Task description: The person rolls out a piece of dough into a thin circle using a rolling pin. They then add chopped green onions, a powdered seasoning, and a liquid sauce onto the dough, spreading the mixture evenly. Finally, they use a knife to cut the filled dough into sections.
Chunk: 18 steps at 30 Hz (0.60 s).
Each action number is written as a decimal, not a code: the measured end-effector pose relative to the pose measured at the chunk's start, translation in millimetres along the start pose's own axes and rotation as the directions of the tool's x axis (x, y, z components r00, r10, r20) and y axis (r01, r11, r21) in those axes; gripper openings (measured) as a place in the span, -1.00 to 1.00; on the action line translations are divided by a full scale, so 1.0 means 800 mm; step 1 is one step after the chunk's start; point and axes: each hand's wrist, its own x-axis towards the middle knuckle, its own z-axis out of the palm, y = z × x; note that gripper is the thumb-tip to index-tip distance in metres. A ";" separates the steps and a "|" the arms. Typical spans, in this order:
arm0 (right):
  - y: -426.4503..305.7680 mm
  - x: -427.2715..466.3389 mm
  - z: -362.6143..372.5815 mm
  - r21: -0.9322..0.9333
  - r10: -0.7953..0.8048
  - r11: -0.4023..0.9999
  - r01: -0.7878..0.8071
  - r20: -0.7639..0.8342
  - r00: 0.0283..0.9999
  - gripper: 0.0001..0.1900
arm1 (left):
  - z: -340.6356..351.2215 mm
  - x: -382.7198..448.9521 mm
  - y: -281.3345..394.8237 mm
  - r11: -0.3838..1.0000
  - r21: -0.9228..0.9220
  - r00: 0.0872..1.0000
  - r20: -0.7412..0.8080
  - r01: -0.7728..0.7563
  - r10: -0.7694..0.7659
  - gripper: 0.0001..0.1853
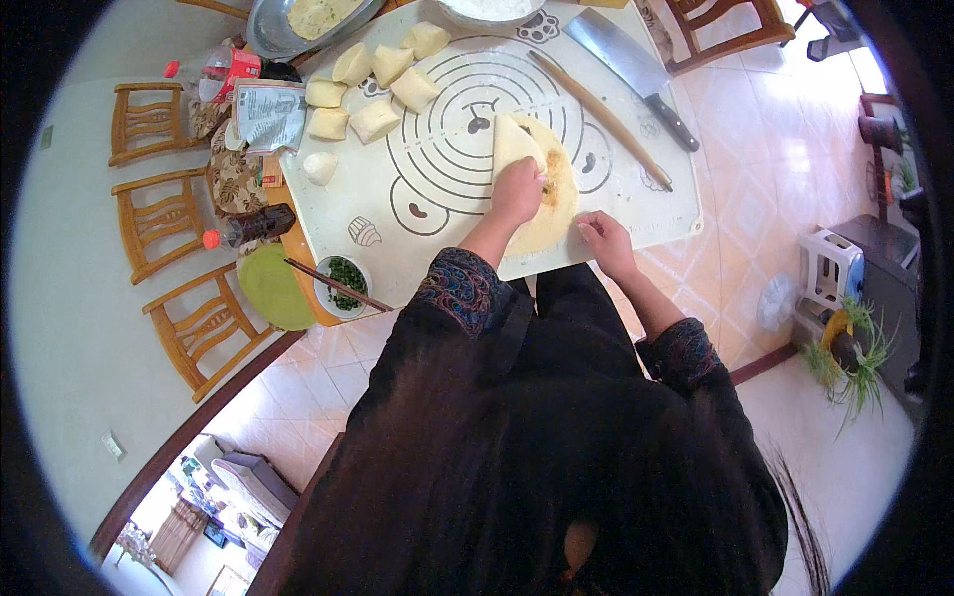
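Note:
A rolled-out sheet of dough (pixel 564 197) lies on the white silicone mat (pixel 350 194), with brown seasoning and some green bits on its surface. Its far left part is folded over. My left hand (pixel 518 188) pinches the edge of that folded flap. Beside the near right edge of the dough is my right hand (pixel 602 237), thumb and fingers close together; whether it holds anything cannot be told. A wooden rolling pin (pixel 602 121) and a cleaver (pixel 630 67) lie to the right of the dough. Several cut dough pieces (pixel 393 65) sit at the far left of the mat.
Chopsticks (pixel 350 290) rest across a bowl of chopped greens (pixel 342 281) at the near left corner. Left of the mat are a green plate (pixel 273 287), a dark bottle (pixel 257 226) and a plastic packet (pixel 270 115). A metal basin (pixel 261 26) and a flour bowl (pixel 496 18) stand beyond.

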 end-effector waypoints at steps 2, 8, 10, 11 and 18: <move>0.000 -0.002 -0.002 -0.028 0.014 1.000 -0.014 0.011 1.000 -0.82 | -0.004 0.001 -0.001 1.000 0.002 1.000 0.026 -0.005 0.005 -0.80; -0.016 -0.002 -0.011 -0.026 0.060 0.998 -0.061 -0.024 0.998 -0.84 | -0.076 -0.025 -0.088 0.579 -0.728 0.926 0.225 0.367 -0.304 -0.71; -0.008 0.003 -0.009 -0.045 0.065 0.997 -0.066 -0.040 0.997 -0.84 | -0.108 -0.041 -0.128 0.398 -0.855 0.919 0.201 0.333 -0.338 -0.72; -0.010 0.005 -0.004 -0.031 0.074 0.997 -0.075 -0.026 0.997 -0.84 | -0.119 -0.046 -0.159 0.427 -0.847 0.919 0.164 0.318 -0.359 -0.74; -0.009 0.008 0.014 -0.079 0.046 0.995 -0.055 -0.111 0.993 -0.76 | -0.122 -0.073 -0.186 0.502 -0.803 0.818 -0.032 0.321 -0.574 -0.77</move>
